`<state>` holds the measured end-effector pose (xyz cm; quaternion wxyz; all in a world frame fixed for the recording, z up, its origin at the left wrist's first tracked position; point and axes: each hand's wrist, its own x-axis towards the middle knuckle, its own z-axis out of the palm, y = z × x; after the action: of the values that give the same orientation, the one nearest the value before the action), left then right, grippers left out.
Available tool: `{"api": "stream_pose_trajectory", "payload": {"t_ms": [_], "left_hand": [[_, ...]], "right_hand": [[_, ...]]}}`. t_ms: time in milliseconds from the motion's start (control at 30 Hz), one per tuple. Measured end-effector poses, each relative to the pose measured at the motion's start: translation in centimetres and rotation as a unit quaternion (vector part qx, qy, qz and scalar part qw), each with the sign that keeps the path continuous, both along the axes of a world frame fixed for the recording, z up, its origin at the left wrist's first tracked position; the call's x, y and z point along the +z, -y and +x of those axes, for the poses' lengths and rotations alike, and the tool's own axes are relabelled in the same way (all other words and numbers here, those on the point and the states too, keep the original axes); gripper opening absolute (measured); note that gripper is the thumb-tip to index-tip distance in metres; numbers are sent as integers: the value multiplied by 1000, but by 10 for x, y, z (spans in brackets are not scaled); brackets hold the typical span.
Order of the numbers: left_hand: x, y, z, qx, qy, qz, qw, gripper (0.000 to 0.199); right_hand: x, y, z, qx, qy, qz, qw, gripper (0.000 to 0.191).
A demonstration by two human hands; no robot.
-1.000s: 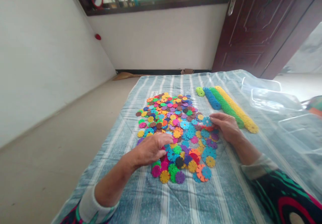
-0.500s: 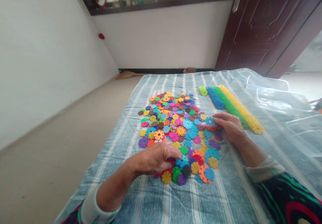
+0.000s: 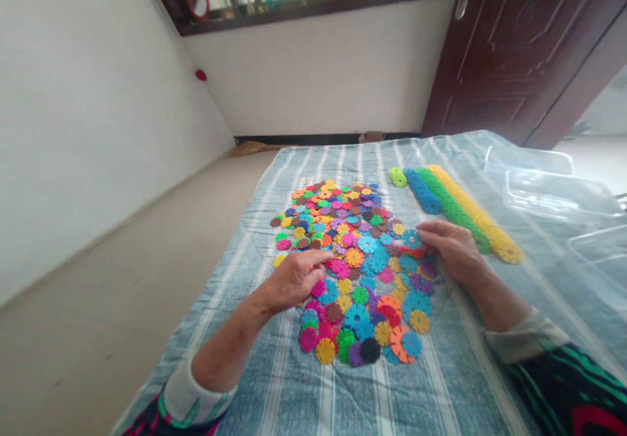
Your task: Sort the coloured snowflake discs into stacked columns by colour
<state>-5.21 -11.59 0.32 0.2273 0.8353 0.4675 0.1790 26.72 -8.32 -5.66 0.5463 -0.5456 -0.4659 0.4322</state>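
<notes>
A loose spread of notched plastic discs in many colours lies on the cloth, with an orange disc (image 3: 354, 258) near its middle. My right hand (image 3: 453, 250) is at the right side of the spread, thumb and fingertips pinched on the edge of a blue notched disc (image 3: 410, 239). Over the left side of the spread is my left hand (image 3: 294, 279), its fingers drawn together and pointing right. Whatever may be between those fingertips is hidden. Close by it lie a pink disc (image 3: 339, 268) and a blue disc (image 3: 330, 290).
Overlapping discs form a yellow row (image 3: 475, 214), a green row (image 3: 453, 211), a blue row (image 3: 422, 192) and a short lime row (image 3: 398, 177). Clear plastic boxes (image 3: 553, 194) stand at the right. A striped cloth (image 3: 274, 384) covers the table.
My left hand has moved up and left, from the near discs to the left-middle of the spread. A black disc near the front lies slightly lower. My right hand keeps its blue disc.
</notes>
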Motion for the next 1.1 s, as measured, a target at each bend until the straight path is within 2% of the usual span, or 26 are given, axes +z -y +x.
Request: {"api": "stream_pose_trajectory", "payload": {"t_ms": [167, 267, 400, 500, 667, 733, 867, 933, 1000, 1100], "left_hand": [[-3, -7, -8, 41, 70, 3, 997, 44], [-2, -6, -10, 41, 51, 12, 998, 40], [-12, 8, 5, -41, -69, 75, 994, 36], [-19, 26, 23, -81, -128, 91, 984, 38], [-20, 48, 41, -128, -98, 90, 983, 34], [-23, 46, 41, -104, -89, 115, 984, 34], [-30, 29, 36, 86, -159, 160, 970, 46], [-34, 23, 35, 130, -189, 132, 964, 58], [-35, 22, 37, 103, -192, 102, 971, 65], [-35, 29, 43, 8, -162, 83, 983, 67]], "right_hand": [[-4, -1, 0, -1, -38, -36, 999, 34], [-4, 0, -1, -2, -45, -44, 998, 34], [0, 2, -3, -3, -48, -56, 997, 34], [3, 4, -4, -7, -33, -56, 998, 32], [9, 8, -6, -17, -5, -63, 998, 30], [12, 9, -7, -21, 4, -67, 998, 30], [20, 11, -10, -34, 33, -87, 995, 31], [26, 12, -12, -34, 51, -97, 993, 32], [31, 14, -14, -36, 65, -107, 991, 32], [36, 16, -17, -45, 78, -120, 989, 31]]}}
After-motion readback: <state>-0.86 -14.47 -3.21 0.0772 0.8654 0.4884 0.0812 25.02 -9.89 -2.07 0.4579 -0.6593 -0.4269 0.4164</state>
